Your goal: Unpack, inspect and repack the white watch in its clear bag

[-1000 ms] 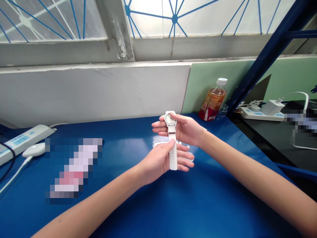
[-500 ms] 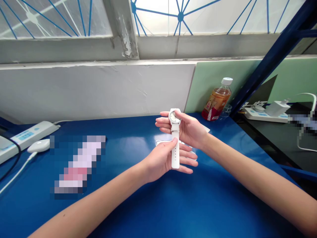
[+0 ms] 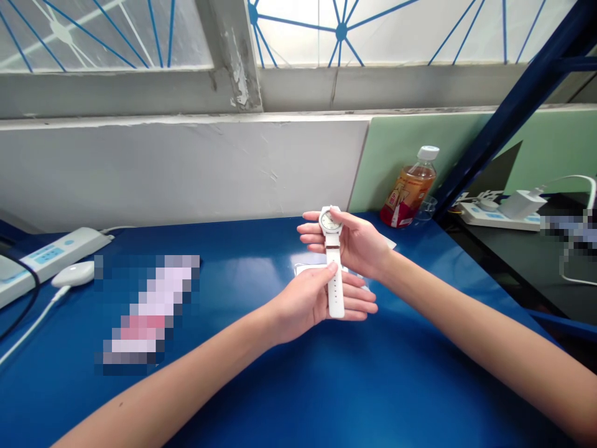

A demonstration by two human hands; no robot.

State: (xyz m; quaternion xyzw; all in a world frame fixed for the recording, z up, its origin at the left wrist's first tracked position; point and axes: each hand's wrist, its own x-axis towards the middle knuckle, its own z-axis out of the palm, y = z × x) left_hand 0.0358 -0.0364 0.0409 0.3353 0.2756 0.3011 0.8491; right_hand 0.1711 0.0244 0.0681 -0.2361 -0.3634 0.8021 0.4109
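Note:
A white wristwatch [image 3: 331,220] with a round dial and a white strap is stretched out lengthwise above the blue table. My right hand [image 3: 357,239] holds the dial end, its thumb on the watch face and its fingers extended underneath. Lower down, my left hand [image 3: 312,298] pinches the holed strap under its thumb, with the other fingers straight behind it. The strap's free end points toward me. Behind my hands lies a white and clear item [image 3: 305,269], mostly hidden, so I cannot tell its kind.
On the blue table [image 3: 242,373], a pixelated flat object [image 3: 153,305] lies left. A power strip [image 3: 60,258] and a white charger [image 3: 74,274] with cables are at far left. A drink bottle [image 3: 408,190] stands back right, near a blue post [image 3: 494,112]. Another power strip [image 3: 499,216] is beyond it.
The watch has tilted slightly, its strap end shifting a little to the right. My left fingers have moved slightly right and closer together. Both hands keep their hold.

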